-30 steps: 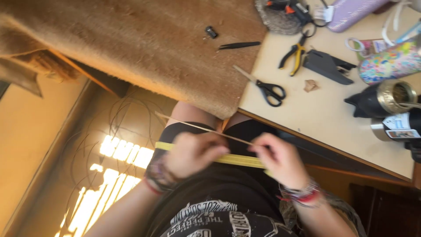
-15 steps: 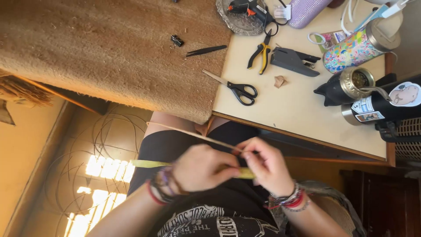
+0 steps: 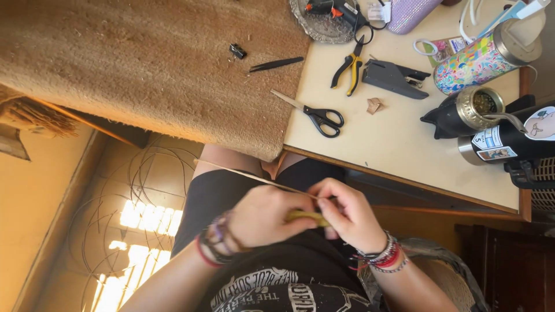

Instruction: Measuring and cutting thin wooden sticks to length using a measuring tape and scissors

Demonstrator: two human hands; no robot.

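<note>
1. Where the hands meet over the lap, left hand (image 3: 269,216) closed around a yellow strip (image 3: 309,217), fingers curled over it, seemingly to keep it from slipping.
2. Right hand (image 3: 347,214) pinched shut on the same strip and on the near end of a thin stick (image 3: 254,176), fingertips touching the left hand's.
3. Stick slanting up and left from the pinch across the thigh, free end in the air; probably held flat against the strip so the two can be joined.
4. Bracelets on both wrists, close to the work but not touching it.
5. Just beyond the knees, table (image 3: 404,150) edge, with tools within reach: scissors (image 3: 315,114) nearest, blades partly on a coarse brown mat (image 3: 144,63) overhanging the edge.
6. Further back, pliers (image 3: 348,66) with yellow handles beside a dark stapler (image 3: 396,78); a small brown scrap (image 3: 374,105) between them and the scissors.
7. At the right side, a patterned bottle (image 3: 480,58) lying down, a metal-rimmed cup (image 3: 471,110), a dark flask (image 3: 509,141).
8. On the mat, a black stick-like tool (image 3: 276,64) and a small clip (image 3: 237,51), well apart from the hands.
9. Below left, wire hoops (image 3: 133,196) on the floor.
</note>
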